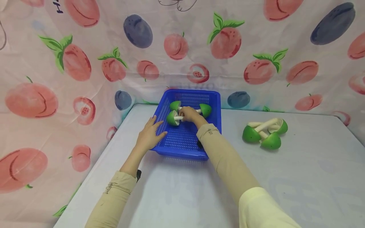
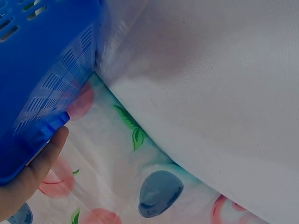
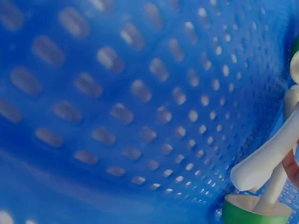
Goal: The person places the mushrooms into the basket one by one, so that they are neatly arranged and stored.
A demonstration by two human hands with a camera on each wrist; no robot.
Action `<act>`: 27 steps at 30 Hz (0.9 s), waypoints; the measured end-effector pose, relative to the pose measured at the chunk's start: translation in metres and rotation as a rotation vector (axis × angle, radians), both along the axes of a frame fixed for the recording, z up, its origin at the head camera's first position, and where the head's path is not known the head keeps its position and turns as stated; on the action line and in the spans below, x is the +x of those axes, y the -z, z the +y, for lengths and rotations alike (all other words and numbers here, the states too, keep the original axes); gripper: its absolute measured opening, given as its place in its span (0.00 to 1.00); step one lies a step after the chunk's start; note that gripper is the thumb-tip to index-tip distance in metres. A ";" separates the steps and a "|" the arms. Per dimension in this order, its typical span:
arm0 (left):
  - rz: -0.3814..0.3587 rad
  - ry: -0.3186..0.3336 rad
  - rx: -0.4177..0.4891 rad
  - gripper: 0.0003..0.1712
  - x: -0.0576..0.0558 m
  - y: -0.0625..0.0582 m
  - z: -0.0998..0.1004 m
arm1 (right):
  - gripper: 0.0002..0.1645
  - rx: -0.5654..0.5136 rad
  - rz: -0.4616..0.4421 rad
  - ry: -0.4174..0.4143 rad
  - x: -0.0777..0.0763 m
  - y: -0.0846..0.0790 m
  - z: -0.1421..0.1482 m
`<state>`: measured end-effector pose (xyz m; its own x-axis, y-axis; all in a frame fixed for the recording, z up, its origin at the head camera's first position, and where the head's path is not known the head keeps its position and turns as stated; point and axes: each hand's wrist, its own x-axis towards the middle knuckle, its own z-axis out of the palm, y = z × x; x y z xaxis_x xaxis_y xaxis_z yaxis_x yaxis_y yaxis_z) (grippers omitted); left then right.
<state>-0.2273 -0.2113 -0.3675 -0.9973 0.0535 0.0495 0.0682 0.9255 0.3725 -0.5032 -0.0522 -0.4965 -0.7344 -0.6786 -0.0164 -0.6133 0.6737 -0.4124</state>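
Note:
My right hand (image 1: 189,114) reaches down into a blue plastic basket (image 1: 182,153) and pinches the white stem of a green-capped toy mushroom (image 1: 172,118). In the right wrist view, a fingertip (image 3: 292,170) shows beside a pale stem (image 3: 261,163), with most of the hand out of frame. Two more mushrooms lie close by in the basket, one green cap (image 1: 175,105) behind the hand and another (image 1: 206,110) to its right. My left hand (image 1: 148,135) rests at the basket's left rim, fingers spread; the left wrist view shows a straight finger (image 2: 53,147) along that rim.
On the white table (image 1: 313,164), right of the basket, several green-capped mushrooms (image 1: 265,133) lie heaped with crossed stems. A fruit-printed cloth (image 1: 182,69) rises behind the table and along its left side, just beyond the basket's far edge.

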 end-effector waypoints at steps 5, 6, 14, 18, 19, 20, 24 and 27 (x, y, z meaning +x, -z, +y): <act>-0.001 -0.006 0.009 0.34 0.000 0.000 0.001 | 0.19 0.055 -0.129 0.080 0.057 -0.061 0.005; -0.002 -0.005 0.009 0.34 0.000 0.000 0.001 | 0.18 0.040 -0.115 0.077 0.070 -0.071 0.007; -0.008 -0.003 0.001 0.35 0.001 -0.003 0.001 | 0.16 -0.150 -0.090 -0.010 0.057 -0.058 0.010; -0.010 -0.002 0.003 0.35 0.000 -0.003 0.001 | 0.18 -0.237 -0.109 -0.009 0.041 -0.053 0.010; -0.011 -0.003 0.004 0.35 0.000 -0.003 0.001 | 0.17 -0.234 -0.119 0.009 0.054 -0.066 0.011; -0.011 -0.004 0.007 0.35 0.000 -0.003 0.001 | 0.17 -0.227 -0.131 0.032 0.067 -0.081 0.012; -0.008 -0.005 0.006 0.35 0.000 -0.003 0.002 | 0.18 -0.316 -0.119 0.061 0.104 -0.119 0.014; -0.006 -0.007 0.001 0.35 -0.001 -0.001 0.002 | 0.19 -0.424 -0.139 0.085 0.109 -0.129 0.010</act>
